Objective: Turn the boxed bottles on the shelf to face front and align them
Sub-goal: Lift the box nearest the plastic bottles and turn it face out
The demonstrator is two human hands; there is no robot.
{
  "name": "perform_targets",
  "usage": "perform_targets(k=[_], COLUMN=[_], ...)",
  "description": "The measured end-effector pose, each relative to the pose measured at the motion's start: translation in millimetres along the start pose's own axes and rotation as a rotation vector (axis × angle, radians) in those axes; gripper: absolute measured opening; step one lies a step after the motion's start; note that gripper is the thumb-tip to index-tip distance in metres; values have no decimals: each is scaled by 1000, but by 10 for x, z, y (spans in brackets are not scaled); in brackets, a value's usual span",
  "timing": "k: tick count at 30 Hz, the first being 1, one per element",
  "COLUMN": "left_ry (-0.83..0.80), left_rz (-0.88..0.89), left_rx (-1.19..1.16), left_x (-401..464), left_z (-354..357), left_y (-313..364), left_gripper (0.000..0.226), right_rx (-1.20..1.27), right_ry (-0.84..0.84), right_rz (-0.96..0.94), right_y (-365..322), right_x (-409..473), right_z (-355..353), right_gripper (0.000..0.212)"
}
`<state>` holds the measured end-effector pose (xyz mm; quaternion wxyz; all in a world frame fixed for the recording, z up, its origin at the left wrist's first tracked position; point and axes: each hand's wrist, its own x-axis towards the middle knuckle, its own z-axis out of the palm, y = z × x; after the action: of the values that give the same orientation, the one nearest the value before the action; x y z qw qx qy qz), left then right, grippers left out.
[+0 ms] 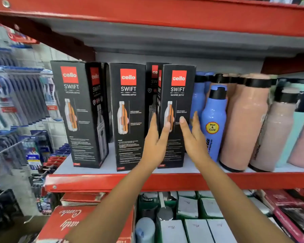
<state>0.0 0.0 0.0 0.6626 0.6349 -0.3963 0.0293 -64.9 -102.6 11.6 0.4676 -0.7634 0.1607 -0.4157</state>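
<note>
Shelf: the red-edged shelf (165,181) carries three front Cello Swift boxes, with more boxes behind; loose bottles fill the 3 o'clock side.
Left box (74,113): at 9 o'clock of the group, turned a little so its side panel shows.
Middle box (128,116): front panel facing me, roughly square to the edge.
Right box (175,95): front panel facing me, at the shelf's front edge, just beside the blue bottle (213,123).
Left hand (155,142): fingers spread and flat, thumb on the right box's front, fingertips along its 9 o'clock edge; no closed grip.
Right hand (191,135): fingers extended, bracketing the box's 3 o'clock edge, between box and blue bottle; whether it touches, I cannot tell.
Step in hand: squaring the right box, I judge.
Next move: light two-sided pressure to line it up with the middle box, then the skewed left box needs turning to face front.
Risk: nudging the blue bottle.
</note>
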Motion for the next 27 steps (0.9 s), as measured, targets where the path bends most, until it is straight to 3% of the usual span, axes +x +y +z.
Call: perform_targets(k=[8, 19, 27], left_ry=[-39, 54, 104], left_rz=[-92, -28, 11], left_rx=[-71, -118, -247], left_x=[-67, -217, -356], left_z=[48, -106, -260], left_y=[-41, 135, 367], left_gripper=[54, 50, 29], right_rx=[123, 235, 390], right_ry=[-38, 42, 50], right_rz=[-6, -95, -72], right_y=[227, -72, -283], right_x=[-15, -304, -572], right_z=[115, -29, -118], right_gripper=[46, 40, 29])
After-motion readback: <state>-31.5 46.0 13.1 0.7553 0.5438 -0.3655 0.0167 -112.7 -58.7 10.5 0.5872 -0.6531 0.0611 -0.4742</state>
